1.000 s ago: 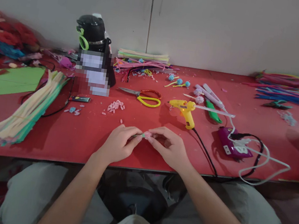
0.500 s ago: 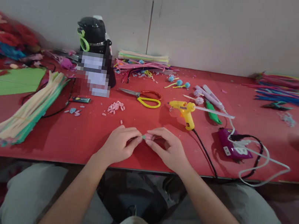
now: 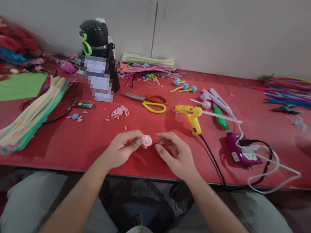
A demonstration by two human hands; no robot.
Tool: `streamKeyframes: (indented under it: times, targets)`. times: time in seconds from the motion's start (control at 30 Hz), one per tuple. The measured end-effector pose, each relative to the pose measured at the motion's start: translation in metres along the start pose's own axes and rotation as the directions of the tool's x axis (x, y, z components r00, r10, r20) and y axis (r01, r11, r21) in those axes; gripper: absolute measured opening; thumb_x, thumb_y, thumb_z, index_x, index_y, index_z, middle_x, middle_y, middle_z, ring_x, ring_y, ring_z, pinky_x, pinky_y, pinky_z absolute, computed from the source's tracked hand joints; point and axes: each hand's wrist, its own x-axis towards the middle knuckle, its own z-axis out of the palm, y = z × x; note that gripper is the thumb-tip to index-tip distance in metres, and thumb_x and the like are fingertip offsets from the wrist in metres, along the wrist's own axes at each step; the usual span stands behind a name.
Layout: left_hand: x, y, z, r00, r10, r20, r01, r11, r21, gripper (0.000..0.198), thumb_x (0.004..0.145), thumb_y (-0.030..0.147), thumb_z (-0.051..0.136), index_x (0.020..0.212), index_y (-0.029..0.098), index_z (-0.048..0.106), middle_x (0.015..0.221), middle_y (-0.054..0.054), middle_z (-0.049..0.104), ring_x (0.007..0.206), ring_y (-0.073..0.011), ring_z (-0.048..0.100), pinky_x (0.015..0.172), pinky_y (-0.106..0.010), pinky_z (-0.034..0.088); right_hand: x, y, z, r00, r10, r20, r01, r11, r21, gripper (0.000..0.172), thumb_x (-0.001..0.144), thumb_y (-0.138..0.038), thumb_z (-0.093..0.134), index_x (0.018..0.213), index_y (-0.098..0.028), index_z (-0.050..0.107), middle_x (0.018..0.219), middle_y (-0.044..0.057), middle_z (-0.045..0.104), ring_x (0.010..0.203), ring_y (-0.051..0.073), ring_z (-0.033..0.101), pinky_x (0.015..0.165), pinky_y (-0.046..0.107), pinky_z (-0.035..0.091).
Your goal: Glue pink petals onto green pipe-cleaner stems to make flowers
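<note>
Between thumb and fingers, my left hand pinches a small pink flower with a clustered, bumpy head. Just right of it, my right hand has its thumb and fingers apart, holding nothing and not touching the flower. Beyond my hands lies a small heap of short pink pieces. Farther back rest scissors with one red and one yellow handle loop. To their right a yellow glue gun lies on its side with a clear glue stick in its back.
A purple power strip with tangled cords sits at right. Bundled cream and green pipe cleaners lie at left, near a black bottle. Blue flowers on stems and a green tool are farther back on the red table.
My right hand has let go of the small flower and moved slightly right. In my left hand the flower has turned, so its pink head now faces up.
</note>
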Motion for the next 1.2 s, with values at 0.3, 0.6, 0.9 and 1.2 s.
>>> streamKeyframes:
  times: [0.3,0.6,0.9,1.2]
  targets:
    - [-0.001,-0.003,-0.007,0.993,0.111,-0.049,-0.118,0.977,-0.176,0.028,0.096,0.042,0.058,0.086,0.018,0.069,0.086,-0.008,0.065,0.082,-0.0204,0.060,0.079,-0.035,0.048,-0.001,0.001,0.000,1.000,-0.004,0.012,0.004,1.000,-0.003,0.020,0.094,-0.031,0.065,0.113,-0.025,0.066,0.100,0.007,0.067,0.090,0.019,0.066,0.082,0.035,0.057]
    - [-0.001,-0.005,-0.007,0.993,0.114,-0.038,-0.120,0.973,-0.200,0.024,0.096,0.038,0.060,0.085,0.019,0.069,0.086,-0.008,0.065,0.082,-0.0201,0.058,0.081,-0.036,0.047,0.001,-0.001,0.001,1.000,-0.003,0.003,0.003,0.999,-0.048,0.021,0.094,-0.037,0.064,0.111,-0.025,0.066,0.098,0.007,0.069,0.088,0.020,0.067,0.080,0.035,0.058]
    - [-0.001,-0.010,-0.004,0.997,-0.048,-0.068,0.005,0.851,-0.526,0.026,0.096,0.039,0.060,0.080,0.019,0.063,0.064,0.001,0.042,0.058,-0.0121,0.038,0.056,-0.028,0.032,0.000,-0.006,0.001,0.997,0.078,0.013,-0.076,0.992,-0.100,0.022,0.095,-0.039,0.062,0.081,-0.022,0.066,0.074,0.002,0.070,0.071,0.017,0.065,0.068,0.030,0.053]
    - [0.000,-0.006,-0.002,0.987,-0.163,0.011,0.126,0.716,-0.686,0.018,0.097,0.032,0.058,0.086,0.017,0.058,0.056,0.006,0.039,0.051,-0.0088,0.031,0.053,-0.024,0.028,0.001,-0.006,0.002,0.997,0.078,0.011,-0.076,0.990,-0.120,0.021,0.094,-0.038,0.063,0.082,-0.022,0.068,0.075,0.002,0.070,0.071,0.017,0.065,0.068,0.029,0.051]
